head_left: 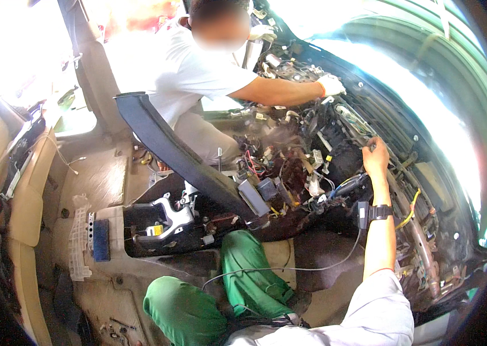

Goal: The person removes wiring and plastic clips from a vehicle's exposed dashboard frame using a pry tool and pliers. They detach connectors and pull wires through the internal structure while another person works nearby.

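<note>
My right hand (375,156) reaches up to the bared dashboard area, its fingers curled closed at the metal crossbeam (350,119) and wiring. Whatever they hold, if anything, is too small to make out. A black watch (379,212) sits on that wrist, and beside it a small black box (363,214) trails a thin cable (289,268) across my green-trousered legs (249,271). Below and left of the hand runs a blue-wrapped wire bundle (344,187); a yellow-wrapped wire (412,209) lies to the right of the forearm. My left hand is out of view.
A co-worker (197,69) crouches across the cabin, one white-gloved hand (331,85) at the dashboard's far part. A long dark trim panel (183,153) slants over the opened centre console (114,222). Tangled connectors (266,173) fill the middle. Beige seats (30,202) stand left; the windscreen (405,86) curves right.
</note>
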Demonstrator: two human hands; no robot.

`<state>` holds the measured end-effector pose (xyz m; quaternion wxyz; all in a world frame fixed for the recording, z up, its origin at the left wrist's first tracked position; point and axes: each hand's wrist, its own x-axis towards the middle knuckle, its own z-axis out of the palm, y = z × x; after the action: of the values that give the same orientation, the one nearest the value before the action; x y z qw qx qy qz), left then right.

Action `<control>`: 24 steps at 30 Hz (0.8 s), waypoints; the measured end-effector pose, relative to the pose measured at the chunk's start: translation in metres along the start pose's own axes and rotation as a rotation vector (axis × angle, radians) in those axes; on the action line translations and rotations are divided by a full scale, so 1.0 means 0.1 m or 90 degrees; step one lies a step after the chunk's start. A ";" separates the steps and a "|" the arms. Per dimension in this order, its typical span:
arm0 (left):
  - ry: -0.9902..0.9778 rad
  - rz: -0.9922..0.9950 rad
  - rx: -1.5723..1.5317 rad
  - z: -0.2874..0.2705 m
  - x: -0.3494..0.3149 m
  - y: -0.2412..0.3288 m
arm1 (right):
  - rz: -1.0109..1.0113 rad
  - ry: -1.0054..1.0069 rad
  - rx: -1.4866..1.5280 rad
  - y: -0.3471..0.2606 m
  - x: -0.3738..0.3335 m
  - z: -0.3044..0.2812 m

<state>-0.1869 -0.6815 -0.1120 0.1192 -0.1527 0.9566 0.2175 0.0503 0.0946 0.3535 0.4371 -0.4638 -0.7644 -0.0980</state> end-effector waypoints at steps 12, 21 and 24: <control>-0.006 -0.042 -0.009 0.04 -0.03 -0.36 | -0.002 0.002 0.002 -0.05 -0.01 -0.02; -0.023 -0.110 -0.035 0.25 0.03 -1.20 | 0.007 -0.004 -0.007 -0.02 -0.01 -0.02; -0.037 -0.133 -0.057 0.42 0.11 -1.71 | 0.005 -0.011 -0.010 -0.05 -0.01 -0.01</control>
<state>-0.1314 -0.8117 -0.2166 0.1617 -0.2508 0.9209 0.2507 0.0469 0.0904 0.3551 0.4269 -0.4714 -0.7654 -0.0984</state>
